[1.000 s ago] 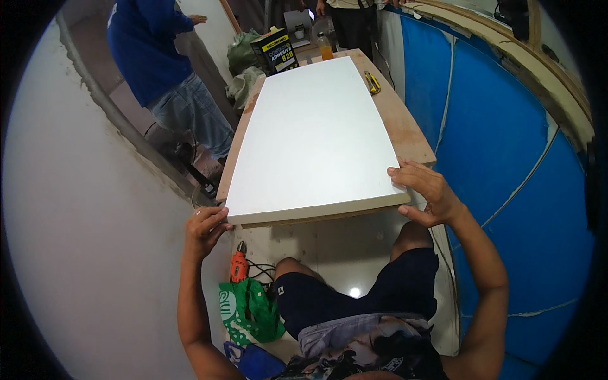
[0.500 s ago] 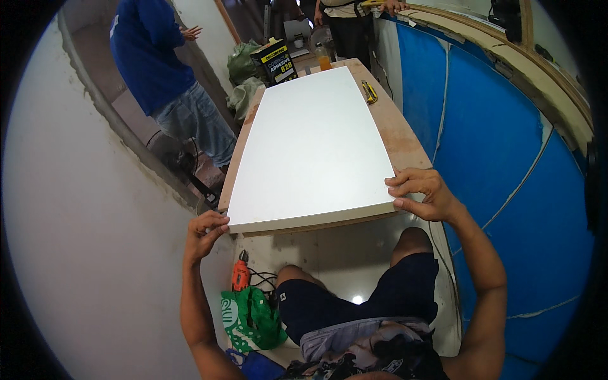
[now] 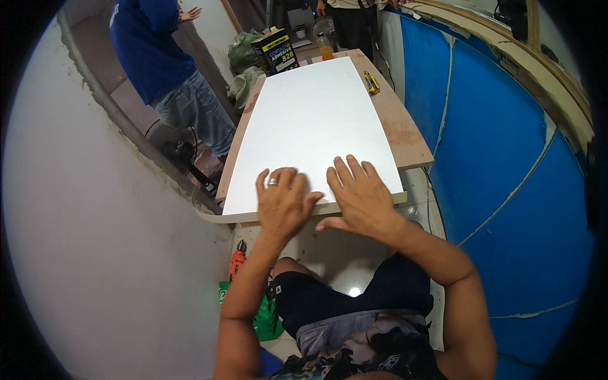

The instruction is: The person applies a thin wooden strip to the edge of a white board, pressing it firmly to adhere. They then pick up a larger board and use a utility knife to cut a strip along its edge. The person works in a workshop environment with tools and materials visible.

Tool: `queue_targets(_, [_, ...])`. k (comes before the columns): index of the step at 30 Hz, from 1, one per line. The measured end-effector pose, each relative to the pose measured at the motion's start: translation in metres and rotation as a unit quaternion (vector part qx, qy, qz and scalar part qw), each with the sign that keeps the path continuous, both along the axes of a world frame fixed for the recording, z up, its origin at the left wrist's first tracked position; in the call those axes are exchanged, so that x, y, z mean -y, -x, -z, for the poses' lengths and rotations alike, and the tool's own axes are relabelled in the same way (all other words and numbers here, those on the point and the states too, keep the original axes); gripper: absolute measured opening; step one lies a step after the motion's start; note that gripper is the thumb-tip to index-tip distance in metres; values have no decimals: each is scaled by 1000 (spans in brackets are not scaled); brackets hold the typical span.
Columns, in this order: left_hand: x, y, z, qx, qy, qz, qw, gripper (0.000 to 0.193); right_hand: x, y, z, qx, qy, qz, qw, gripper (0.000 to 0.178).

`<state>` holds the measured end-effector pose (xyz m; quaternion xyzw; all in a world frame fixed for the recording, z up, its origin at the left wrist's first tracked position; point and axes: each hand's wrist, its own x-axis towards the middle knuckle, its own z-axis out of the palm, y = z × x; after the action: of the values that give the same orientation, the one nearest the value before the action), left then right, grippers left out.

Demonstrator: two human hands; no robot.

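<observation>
A large white panel (image 3: 310, 126) lies on a wooden board table, its short side facing me. A pale thin edging strip (image 3: 239, 218) runs along that near edge; its left end curls out past the corner and its right end sticks out slightly. My left hand (image 3: 282, 201) rests over the near edge left of the middle, a ring on one finger, fingers on the white top. Just beside it my right hand (image 3: 363, 196) lies flat, fingers spread on the panel and thumb below the edge. Neither hand is wrapped round anything.
The wooden table (image 3: 405, 136) carries a yellow utility knife (image 3: 372, 83), an adhesive tin (image 3: 276, 52) and an orange bottle (image 3: 325, 47). A person in blue (image 3: 149, 54) stands left, another person (image 3: 354, 28) behind. An orange drill (image 3: 237, 259) and green bag (image 3: 268, 320) sit below.
Both hands have left the panel's near corners and come together at the middle of its near edge. The strip's left end now shows curling outward.
</observation>
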<state>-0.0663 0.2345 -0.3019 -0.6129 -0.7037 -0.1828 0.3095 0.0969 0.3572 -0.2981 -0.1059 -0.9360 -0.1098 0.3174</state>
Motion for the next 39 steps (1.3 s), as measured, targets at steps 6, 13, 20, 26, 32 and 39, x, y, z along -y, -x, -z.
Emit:
queue_targets(6, [18, 26, 8, -25, -5, -46, 999, 85, -2, 2, 7, -21, 17, -34, 999, 94])
queue_targets(13, [88, 118, 1, 60, -38, -51, 996, 90, -3, 5, 9, -35, -12, -41, 998, 90])
queue_targets(20, [31, 48, 8, 26, -59, -45, 997, 97, 1, 6, 7, -27, -5, -41, 999, 97])
queue_targets(26, [-8, -5, 3, 5, -7, 17, 1000, 103, -5, 2, 10, -20, 5, -53, 998, 101])
queue_targets(32, [71, 94, -2, 7, -30, -55, 998, 101, -4, 0, 5, -11, -19, -45, 999, 107])
queue_targets(39, [78, 105, 3, 16, -44, -88, 995, 92, -4, 2, 6, -4, -31, -38, 999, 106])
